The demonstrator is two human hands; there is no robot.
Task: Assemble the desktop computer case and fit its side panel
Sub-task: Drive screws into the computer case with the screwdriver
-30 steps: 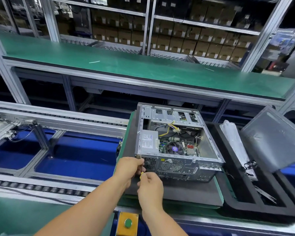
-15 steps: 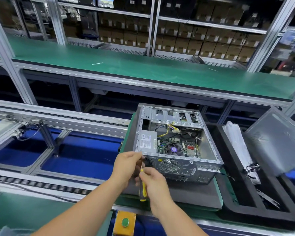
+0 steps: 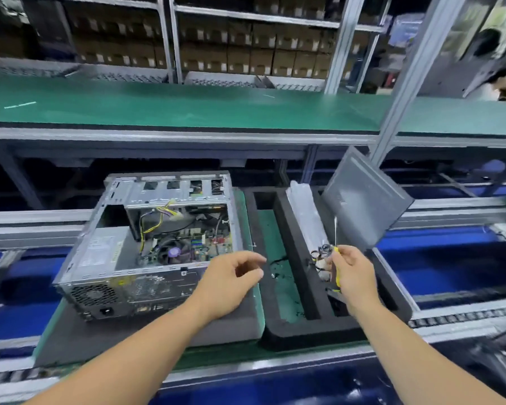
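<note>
Black foam tray [image 3: 287, 331] sits right of the open case [image 3: 146, 244]; right hand [image 3: 352, 276] grips a screwdriver [image 3: 336, 232] over its bagged parts [image 3: 307, 217]; left hand [image 3: 231, 283] hovers loosely curled, holding nothing.

grey case [image 3: 105, 258], yellow screwdriver [image 3: 337, 276], green mat [image 3: 187, 106]

You have one open computer case [image 3: 146, 247] lying on one grey foam pad [image 3: 225, 325], toward the pad's left and far edges. Inside it you can count one round cooler fan [image 3: 173, 252] and one bundle of yellow and black wires [image 3: 158, 220]. One black foam tray [image 3: 278, 331] sits just beside the pad's right edge. One grey side panel [image 3: 365, 200] leans tilted at the tray's far right corner. One clear plastic bag [image 3: 307, 217] lies along the tray. Your two hands are in view: the left hand [image 3: 231, 280] and the right hand [image 3: 352, 273], with one yellow-handled screwdriver [image 3: 336, 244].
</note>
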